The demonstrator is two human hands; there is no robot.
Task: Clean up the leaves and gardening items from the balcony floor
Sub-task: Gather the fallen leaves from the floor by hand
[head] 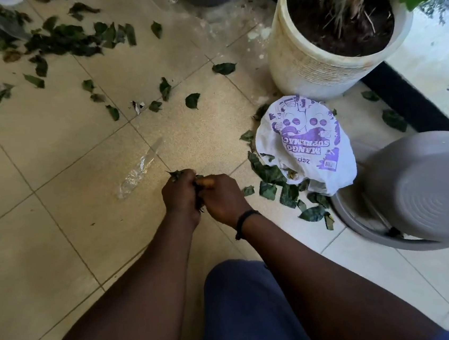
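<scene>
Dark green leaves (65,39) lie scattered over the beige floor tiles, thickest at the far left. More leaves (271,176) lie beside a white bag with purple print (306,144). My left hand (180,195) grips a bunch of leaves low over the floor in the middle. My right hand (222,197) is pressed against it, fingers curled round the same bunch. A strip of clear plastic wrap (140,170) lies just left of my hands.
A large white pot with soil and a plant (318,71) stands at the back right. A grey upturned basin (427,190) sits at the right, next to the bag. A dark raised ledge (404,101) runs along the right. My knee in blue cloth (246,311) is below.
</scene>
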